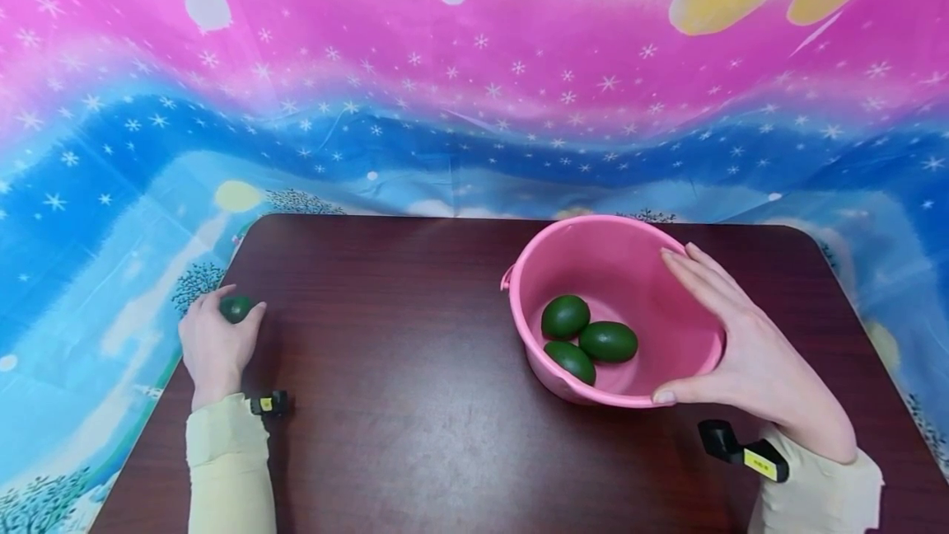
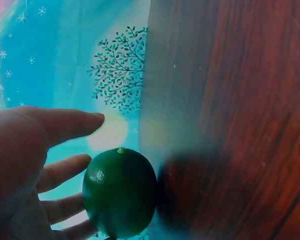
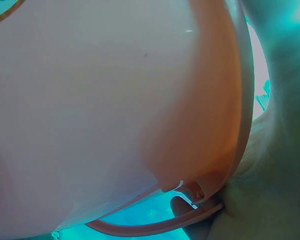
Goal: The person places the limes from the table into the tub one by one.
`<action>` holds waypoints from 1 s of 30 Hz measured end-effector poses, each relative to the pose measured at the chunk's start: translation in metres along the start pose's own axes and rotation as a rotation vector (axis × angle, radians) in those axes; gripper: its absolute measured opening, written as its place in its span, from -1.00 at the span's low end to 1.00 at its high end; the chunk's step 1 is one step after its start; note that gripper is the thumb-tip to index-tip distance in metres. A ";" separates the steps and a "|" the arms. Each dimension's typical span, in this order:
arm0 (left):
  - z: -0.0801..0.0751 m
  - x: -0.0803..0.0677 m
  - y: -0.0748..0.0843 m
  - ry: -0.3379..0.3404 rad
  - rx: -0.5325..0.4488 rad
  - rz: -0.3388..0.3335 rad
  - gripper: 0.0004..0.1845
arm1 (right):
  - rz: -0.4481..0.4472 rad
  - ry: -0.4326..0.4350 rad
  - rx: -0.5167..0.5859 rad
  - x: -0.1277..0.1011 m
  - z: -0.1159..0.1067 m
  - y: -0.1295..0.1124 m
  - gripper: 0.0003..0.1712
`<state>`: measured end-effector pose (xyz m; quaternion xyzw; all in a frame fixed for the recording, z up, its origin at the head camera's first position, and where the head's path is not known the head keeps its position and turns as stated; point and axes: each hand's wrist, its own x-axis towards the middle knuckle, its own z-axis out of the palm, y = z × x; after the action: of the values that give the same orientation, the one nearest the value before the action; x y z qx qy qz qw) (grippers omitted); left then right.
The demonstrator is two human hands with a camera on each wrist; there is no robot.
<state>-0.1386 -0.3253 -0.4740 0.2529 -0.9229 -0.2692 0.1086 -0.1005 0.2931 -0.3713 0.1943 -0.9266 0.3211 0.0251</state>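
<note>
right hand cupping pink plastic bucket, fingers straight | left hand closing on dark-green oval fruit, far-left table edge | step: pickup | next: firm grip, lift, carry right into bucket

A dark wood tabletop carries a pink basin against the right hand and a green fruit (dark, glossy) under the left hand

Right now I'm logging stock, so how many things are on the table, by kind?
Green fruits: 4; three in the bucket, one held by the left hand
Pink bucket: 1, held by the right hand
Total: 5
</note>
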 end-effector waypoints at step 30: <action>-0.001 0.003 -0.016 -0.053 0.008 -0.080 -0.23 | 0.000 -0.001 0.010 -0.001 0.000 0.000 0.55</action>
<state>-0.1348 -0.3388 -0.4817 0.2829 -0.9157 -0.2761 0.0721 -0.0998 0.2931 -0.3715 0.1944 -0.9249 0.3258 0.0237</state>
